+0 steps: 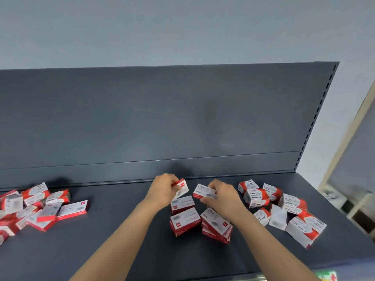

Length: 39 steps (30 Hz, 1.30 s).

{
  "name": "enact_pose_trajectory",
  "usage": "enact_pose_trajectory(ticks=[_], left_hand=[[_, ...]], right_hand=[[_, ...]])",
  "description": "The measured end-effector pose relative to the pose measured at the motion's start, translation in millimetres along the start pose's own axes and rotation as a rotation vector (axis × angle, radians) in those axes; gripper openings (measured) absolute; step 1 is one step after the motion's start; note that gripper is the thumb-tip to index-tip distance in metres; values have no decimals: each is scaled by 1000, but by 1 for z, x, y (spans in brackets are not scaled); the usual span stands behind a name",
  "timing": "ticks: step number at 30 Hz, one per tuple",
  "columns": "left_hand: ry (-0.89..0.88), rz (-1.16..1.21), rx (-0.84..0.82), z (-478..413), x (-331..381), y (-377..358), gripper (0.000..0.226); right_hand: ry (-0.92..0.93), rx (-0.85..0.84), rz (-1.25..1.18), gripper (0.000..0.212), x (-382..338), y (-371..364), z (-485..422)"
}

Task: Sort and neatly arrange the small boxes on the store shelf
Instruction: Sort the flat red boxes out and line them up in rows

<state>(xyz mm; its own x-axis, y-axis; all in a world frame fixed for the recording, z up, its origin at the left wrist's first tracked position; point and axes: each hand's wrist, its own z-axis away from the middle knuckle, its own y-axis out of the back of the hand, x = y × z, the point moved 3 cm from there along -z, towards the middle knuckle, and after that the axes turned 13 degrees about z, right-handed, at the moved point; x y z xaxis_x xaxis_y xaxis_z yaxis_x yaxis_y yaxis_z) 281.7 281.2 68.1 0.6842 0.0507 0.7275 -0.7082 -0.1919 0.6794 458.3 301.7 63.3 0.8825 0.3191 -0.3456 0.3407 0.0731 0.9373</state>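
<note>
Over the shelf (121, 230), left hand (163, 189) pinches tilted box (182, 187); right hand (223, 196) grips 24/6 box (203, 190).

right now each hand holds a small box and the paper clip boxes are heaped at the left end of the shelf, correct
One thing is wrong: the head view shows the paper clip boxes heaped at the right end of the shelf, not the left. The left hand does hold a small box, and the right hand a 24/6 box.
</note>
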Motion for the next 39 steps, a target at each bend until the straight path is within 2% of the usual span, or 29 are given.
enact_pose_trajectory(ticks=[9,13,21,24,30,34,39], left_hand=[[151,-30,-172,-27,-22,-32,21],[180,-29,-136,-28,-33,-33,21],[151,-24,-32,-5,-31,-3,25],[140,-73,13,12,-32,13,27],[107,-240,179,56,-46,55,40],[98,-296,284,84,-64,92,58],[149,-306,342,111,-95,143,63]], right_hand=[[-10,-61,76,40,0,-20,-27],[1,-112,98,39,-9,-27,-40],[170,-229,140,29,-26,-48,-47],[201,-190,173,26,-35,-46,-45],[325,39,132,57,-90,-27,-37],[408,81,95,62,-145,-22,-22],[500,83,107,61,-210,-39,-11]])
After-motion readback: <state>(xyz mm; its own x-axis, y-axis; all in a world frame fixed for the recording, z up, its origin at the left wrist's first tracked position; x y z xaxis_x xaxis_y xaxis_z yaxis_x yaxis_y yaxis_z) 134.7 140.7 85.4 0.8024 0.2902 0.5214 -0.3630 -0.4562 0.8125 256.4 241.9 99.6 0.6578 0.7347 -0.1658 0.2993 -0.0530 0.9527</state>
